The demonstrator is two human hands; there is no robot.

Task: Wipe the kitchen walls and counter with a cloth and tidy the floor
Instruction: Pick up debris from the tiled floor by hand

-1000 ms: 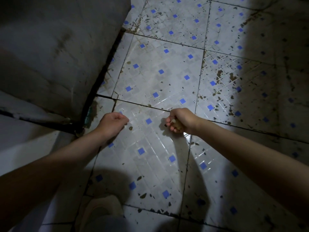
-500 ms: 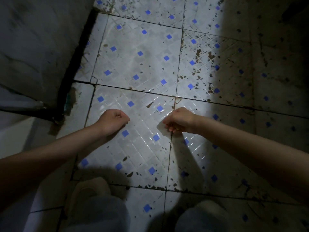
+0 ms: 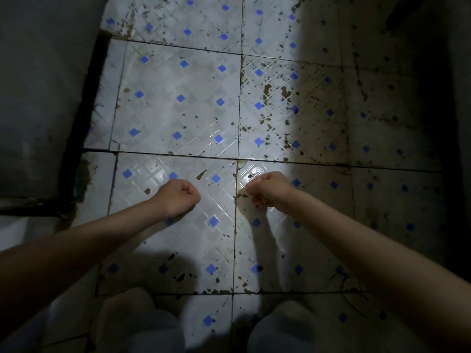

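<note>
Over the floor (image 3: 178, 118), I hold both hands out — left hand (image 3: 178, 197) clenched, right hand (image 3: 267, 189) curled, contents unclear. Floor-tidying step, I judge; next, debris at two o'clock.

White floor tiles (image 3: 178, 115), blue diamond dots (brown stains)

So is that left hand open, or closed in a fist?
Closed: the left hand has its fingers curled into a fist above the floor tiles, with nothing visible in it.

Two pale slippers (image 3: 122, 309) and grey trouser legs (image 3: 153, 335) show at the bottom edge of the view.
</note>
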